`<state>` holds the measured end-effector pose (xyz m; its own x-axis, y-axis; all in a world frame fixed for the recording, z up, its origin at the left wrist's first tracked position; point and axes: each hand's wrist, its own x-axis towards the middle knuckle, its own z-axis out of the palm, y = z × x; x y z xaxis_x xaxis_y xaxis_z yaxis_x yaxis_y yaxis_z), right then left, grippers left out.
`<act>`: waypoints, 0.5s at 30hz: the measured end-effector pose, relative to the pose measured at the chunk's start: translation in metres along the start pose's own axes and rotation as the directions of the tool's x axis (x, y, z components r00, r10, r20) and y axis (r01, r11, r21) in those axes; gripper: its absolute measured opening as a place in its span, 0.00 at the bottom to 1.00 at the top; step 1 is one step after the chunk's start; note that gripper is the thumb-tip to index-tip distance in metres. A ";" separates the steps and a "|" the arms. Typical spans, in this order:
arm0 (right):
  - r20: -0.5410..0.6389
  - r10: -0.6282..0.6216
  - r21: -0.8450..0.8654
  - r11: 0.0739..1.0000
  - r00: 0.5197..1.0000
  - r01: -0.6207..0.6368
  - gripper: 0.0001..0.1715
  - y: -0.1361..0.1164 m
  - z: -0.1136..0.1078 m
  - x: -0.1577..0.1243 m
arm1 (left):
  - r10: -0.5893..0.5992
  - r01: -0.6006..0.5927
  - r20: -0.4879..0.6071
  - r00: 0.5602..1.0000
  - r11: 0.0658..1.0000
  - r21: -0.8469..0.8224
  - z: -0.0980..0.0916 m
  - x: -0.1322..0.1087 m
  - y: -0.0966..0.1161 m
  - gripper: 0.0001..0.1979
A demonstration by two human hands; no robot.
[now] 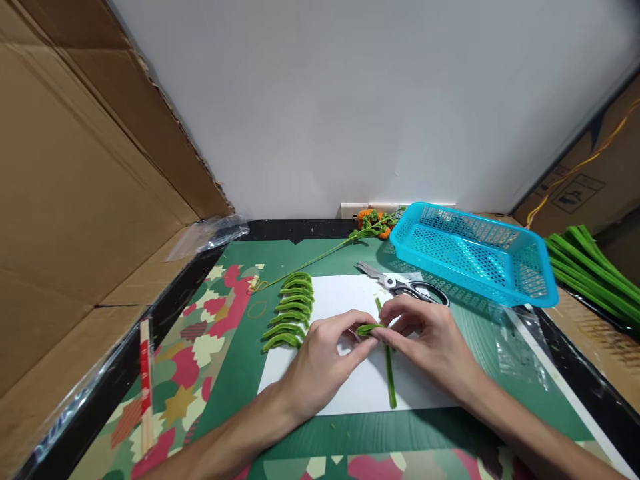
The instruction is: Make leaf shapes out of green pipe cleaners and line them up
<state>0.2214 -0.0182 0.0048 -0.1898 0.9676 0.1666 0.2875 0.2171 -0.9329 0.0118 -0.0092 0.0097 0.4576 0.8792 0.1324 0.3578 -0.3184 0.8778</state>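
Note:
Between my hands is a short folded green pipe cleaner (367, 330), shaped like a narrow leaf. The thumb and index finger of my left hand (333, 353) pinch it from the left. My right hand (425, 337) is closed on its right end, the fingertips partly covering it. Below my right fingers a straight green pipe cleaner (391, 380) lies on the white sheet (350, 393). Several curved, folded green pipe cleaners (293, 307) form a column left of my left hand. Beyond my right hand lie scissors (400, 285) with dark handles.
A blue perforated basket (475, 293) stands at the back right, beside a bundle of long green pipe cleaners (595, 273). An orange flower stem (325, 253) lies along the back. A red-and-wood stick (145, 380) is at left, near cardboard (90, 167). A plastic bag (210, 237) lies back left.

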 end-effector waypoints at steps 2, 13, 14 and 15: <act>0.037 0.011 0.003 1.000 0.999 -0.012 0.06 0.001 -0.001 0.001 | 0.018 -0.018 0.001 1.000 0.999 0.040 -0.002 0.001 0.000 0.06; 0.028 -0.045 0.139 0.989 0.999 0.041 0.15 -0.006 -0.007 0.009 | 0.011 0.003 -0.144 0.989 0.995 0.101 -0.014 0.003 0.018 0.03; 0.003 -0.076 0.055 0.996 0.997 0.076 0.15 -0.006 -0.008 0.009 | 0.002 0.020 -0.160 0.987 0.991 0.132 -0.018 0.000 0.020 0.04; -0.007 -0.113 -0.048 0.992 0.994 0.113 0.15 -0.005 -0.009 0.009 | -0.008 0.036 -0.161 0.987 0.985 0.169 -0.023 -0.005 0.022 0.04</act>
<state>0.2267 -0.0098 0.0135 -0.2151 0.9376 0.2733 0.3092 0.3309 -0.8916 -0.0011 -0.0121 0.0388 0.3176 0.9274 0.1974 0.5065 -0.3419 0.7915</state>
